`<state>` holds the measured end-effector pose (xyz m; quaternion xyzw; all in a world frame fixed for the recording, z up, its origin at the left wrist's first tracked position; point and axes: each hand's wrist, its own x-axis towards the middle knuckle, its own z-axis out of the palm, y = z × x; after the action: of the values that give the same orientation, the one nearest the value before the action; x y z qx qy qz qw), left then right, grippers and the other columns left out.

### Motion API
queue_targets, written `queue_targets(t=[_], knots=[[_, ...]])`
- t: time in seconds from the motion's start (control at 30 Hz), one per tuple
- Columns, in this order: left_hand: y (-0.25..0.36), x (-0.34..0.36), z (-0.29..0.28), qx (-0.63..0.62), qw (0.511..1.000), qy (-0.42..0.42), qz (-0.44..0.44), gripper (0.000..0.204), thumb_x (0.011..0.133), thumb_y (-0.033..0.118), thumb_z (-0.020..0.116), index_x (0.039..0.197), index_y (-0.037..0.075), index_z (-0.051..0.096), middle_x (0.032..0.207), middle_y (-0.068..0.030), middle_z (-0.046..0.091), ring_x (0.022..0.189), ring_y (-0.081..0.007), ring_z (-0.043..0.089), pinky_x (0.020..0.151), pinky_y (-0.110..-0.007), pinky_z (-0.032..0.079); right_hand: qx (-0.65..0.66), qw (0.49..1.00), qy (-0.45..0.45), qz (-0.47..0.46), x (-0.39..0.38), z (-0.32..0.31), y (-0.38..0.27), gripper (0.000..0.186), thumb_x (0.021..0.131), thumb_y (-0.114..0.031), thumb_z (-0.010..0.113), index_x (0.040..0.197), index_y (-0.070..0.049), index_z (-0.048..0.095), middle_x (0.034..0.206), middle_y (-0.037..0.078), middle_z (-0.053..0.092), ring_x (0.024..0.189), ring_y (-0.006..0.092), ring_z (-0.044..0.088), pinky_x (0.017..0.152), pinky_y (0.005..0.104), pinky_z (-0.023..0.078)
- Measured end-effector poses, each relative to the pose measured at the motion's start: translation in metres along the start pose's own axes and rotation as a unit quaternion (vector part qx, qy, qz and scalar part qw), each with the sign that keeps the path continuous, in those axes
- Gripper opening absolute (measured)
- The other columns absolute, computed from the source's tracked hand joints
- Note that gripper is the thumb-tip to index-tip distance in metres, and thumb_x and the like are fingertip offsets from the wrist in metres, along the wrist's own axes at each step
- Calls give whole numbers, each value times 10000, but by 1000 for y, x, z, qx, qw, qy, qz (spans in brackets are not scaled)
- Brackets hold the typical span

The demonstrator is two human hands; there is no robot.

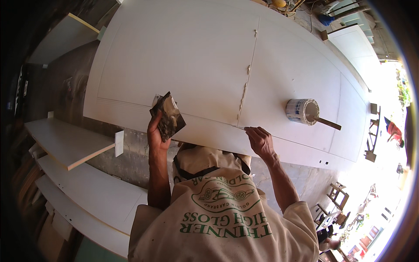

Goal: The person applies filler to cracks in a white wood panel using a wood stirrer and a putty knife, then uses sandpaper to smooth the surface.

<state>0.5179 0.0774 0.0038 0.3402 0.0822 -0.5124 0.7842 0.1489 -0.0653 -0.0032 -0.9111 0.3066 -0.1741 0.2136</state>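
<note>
My left hand (156, 136) grips a dark, flat putty board (169, 117) smeared with pale putty, held above the near edge of a large white panel (174, 56). My right hand (260, 142) is closed in a pinch at the panel's near part, its fingertips by the lower end of a cross groove. What it pinches, if anything, is too small to make out. Lumps of off-white putty (242, 102) lie in a broken line along that groove. Thin grooves also run lengthwise on the panel.
Right of the groove, on the panel, stands a putty-smeared can (299, 111) with a flat wooden stick (327, 122) poking out. More white panels (72, 139) lie at the lower left. Another panel (355, 46) is at the far right. A person in red (394, 131) is at the right.
</note>
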Motion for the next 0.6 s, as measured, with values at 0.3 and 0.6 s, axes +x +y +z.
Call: queue_targets(t=[0.3,0.6], knots=[[-56,-45,-21,-46,998,25,26,437,996,192,711,1384,17,610,1329,-101,692,1204,-248,672,1053,-419,535,-52,997,-20,-52,-6,8,20,248,848,-11,664,1094,-31,692,883,75,710,764,258,677,693,396,572],[-82,-82,-7,-17,997,37,71,494,1006,187,694,1446,16,548,1370,-110,661,1232,-262,656,1066,-436,529,-85,994,-30,-57,-40,-20,53,152,920,-47,652,1060,-34,709,845,77,707,733,253,674,677,400,559]])
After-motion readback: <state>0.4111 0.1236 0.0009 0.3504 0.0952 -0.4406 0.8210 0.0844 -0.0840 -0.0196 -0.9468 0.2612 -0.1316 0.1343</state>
